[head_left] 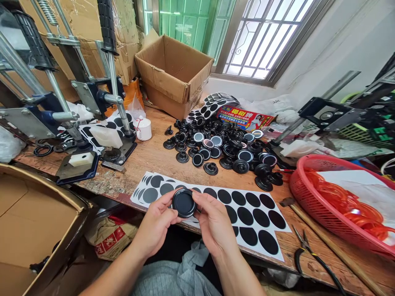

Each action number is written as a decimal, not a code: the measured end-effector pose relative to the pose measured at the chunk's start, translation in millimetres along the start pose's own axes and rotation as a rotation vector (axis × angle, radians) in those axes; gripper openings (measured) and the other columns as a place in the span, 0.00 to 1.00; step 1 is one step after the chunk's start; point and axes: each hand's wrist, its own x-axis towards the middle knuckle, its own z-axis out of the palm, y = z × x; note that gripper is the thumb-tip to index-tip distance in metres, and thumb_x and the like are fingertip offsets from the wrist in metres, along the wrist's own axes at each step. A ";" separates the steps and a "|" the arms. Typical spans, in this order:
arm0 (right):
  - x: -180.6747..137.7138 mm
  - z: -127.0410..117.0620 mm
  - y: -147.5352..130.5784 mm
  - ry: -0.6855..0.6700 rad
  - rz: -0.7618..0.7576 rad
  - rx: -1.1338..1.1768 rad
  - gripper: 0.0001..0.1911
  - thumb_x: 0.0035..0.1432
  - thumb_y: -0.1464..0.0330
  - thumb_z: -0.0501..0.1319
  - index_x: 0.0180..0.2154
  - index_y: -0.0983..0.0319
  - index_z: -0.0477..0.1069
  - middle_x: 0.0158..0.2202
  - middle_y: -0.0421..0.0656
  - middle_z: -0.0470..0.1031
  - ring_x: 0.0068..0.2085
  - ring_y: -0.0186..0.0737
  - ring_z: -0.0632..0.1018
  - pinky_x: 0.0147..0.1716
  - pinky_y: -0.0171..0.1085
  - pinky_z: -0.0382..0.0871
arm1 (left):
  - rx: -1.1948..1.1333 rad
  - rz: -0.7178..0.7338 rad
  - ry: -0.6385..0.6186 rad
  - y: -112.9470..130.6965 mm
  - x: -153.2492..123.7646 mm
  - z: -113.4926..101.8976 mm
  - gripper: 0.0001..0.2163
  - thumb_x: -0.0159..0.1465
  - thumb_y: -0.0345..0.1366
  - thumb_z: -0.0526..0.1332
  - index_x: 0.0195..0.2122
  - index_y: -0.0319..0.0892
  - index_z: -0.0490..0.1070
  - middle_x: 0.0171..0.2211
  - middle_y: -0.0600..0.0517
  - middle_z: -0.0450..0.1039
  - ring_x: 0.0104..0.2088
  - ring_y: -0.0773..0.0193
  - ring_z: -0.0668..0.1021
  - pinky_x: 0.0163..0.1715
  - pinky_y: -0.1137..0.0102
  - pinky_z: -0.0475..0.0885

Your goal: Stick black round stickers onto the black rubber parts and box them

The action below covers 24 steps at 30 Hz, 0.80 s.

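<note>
Between my two hands is a round black plastic cap (184,203), its flat disc face turned up towards me. My left hand (159,224) grips its left edge, with the thumb near the lower rim. On the other side my right hand (213,220) pinches the right edge with thumb and fingers. Beneath them, along the table's front edge, lies a white sheet of round black stickers (253,218). Beyond the sheet spreads a heap of similar black caps (228,148), some with silvery or pale faces. The underside of the held cap is hidden.
Lever presses (112,94) stand at the left, another press (317,111) at the right. A red basket (304,193) holds orange rings. Pliers (305,246) and a wooden-handled hammer (327,234) lie right. An open cardboard box (163,86) and a white mug (143,129) are farther back.
</note>
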 end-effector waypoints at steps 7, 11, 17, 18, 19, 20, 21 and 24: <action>-0.1 0.8 -0.1 0.007 0.001 0.016 0.09 0.44 0.64 0.72 0.25 0.63 0.77 0.36 0.46 0.79 0.42 0.43 0.74 0.37 0.36 0.65 | 0.038 0.000 0.015 -4.2 0.4 -3.5 0.21 0.60 0.30 0.62 0.55 0.49 0.71 0.50 0.48 0.73 0.40 0.64 0.74 0.33 0.73 0.70; -0.5 0.4 0.4 0.014 -0.010 0.020 0.09 0.44 0.65 0.72 0.23 0.63 0.77 0.35 0.45 0.78 0.39 0.40 0.73 0.37 0.35 0.65 | 0.038 -0.001 0.020 -4.1 0.7 -2.6 0.20 0.60 0.30 0.63 0.55 0.49 0.71 0.49 0.48 0.74 0.38 0.65 0.74 0.33 0.73 0.70; -1.3 -0.1 2.0 0.022 -0.018 0.017 0.09 0.44 0.65 0.71 0.23 0.63 0.77 0.35 0.45 0.78 0.40 0.41 0.73 0.37 0.36 0.65 | 0.036 -0.009 0.030 -4.5 -1.3 -2.4 0.20 0.60 0.31 0.63 0.54 0.50 0.71 0.49 0.49 0.75 0.40 0.63 0.75 0.34 0.73 0.70; -1.3 0.0 2.0 0.023 -0.021 0.017 0.09 0.44 0.65 0.71 0.23 0.63 0.77 0.35 0.45 0.78 0.40 0.41 0.73 0.38 0.35 0.65 | 0.034 -0.010 0.031 -4.6 -1.5 -2.5 0.20 0.60 0.31 0.63 0.54 0.50 0.72 0.49 0.49 0.75 0.40 0.63 0.75 0.34 0.73 0.70; -1.4 0.2 1.9 0.023 -0.023 0.015 0.09 0.44 0.65 0.71 0.23 0.63 0.77 0.35 0.45 0.78 0.41 0.41 0.73 0.38 0.35 0.65 | 0.030 -0.012 0.031 -4.6 -1.6 -2.6 0.20 0.60 0.30 0.63 0.54 0.50 0.72 0.49 0.49 0.75 0.40 0.63 0.75 0.34 0.73 0.71; -1.4 0.4 1.8 0.022 -0.024 0.013 0.09 0.44 0.65 0.71 0.23 0.63 0.77 0.35 0.45 0.78 0.41 0.41 0.73 0.38 0.35 0.65 | 0.027 -0.013 0.031 -4.7 -1.6 -2.7 0.20 0.60 0.30 0.63 0.54 0.50 0.72 0.48 0.49 0.75 0.40 0.63 0.75 0.34 0.73 0.71; -1.4 0.5 1.7 0.020 -0.024 0.010 0.09 0.44 0.65 0.71 0.23 0.63 0.77 0.35 0.45 0.78 0.41 0.41 0.73 0.37 0.35 0.65 | 0.023 -0.015 0.031 -4.8 -1.5 -2.7 0.20 0.60 0.31 0.63 0.54 0.50 0.72 0.48 0.49 0.75 0.41 0.63 0.76 0.34 0.73 0.71; -1.6 0.3 2.1 0.018 -0.021 0.001 0.09 0.45 0.64 0.71 0.23 0.63 0.77 0.34 0.45 0.78 0.40 0.41 0.73 0.37 0.35 0.65 | 0.017 -0.016 0.036 -5.1 -0.6 -2.0 0.19 0.60 0.32 0.64 0.53 0.50 0.72 0.48 0.49 0.76 0.40 0.63 0.76 0.35 0.73 0.72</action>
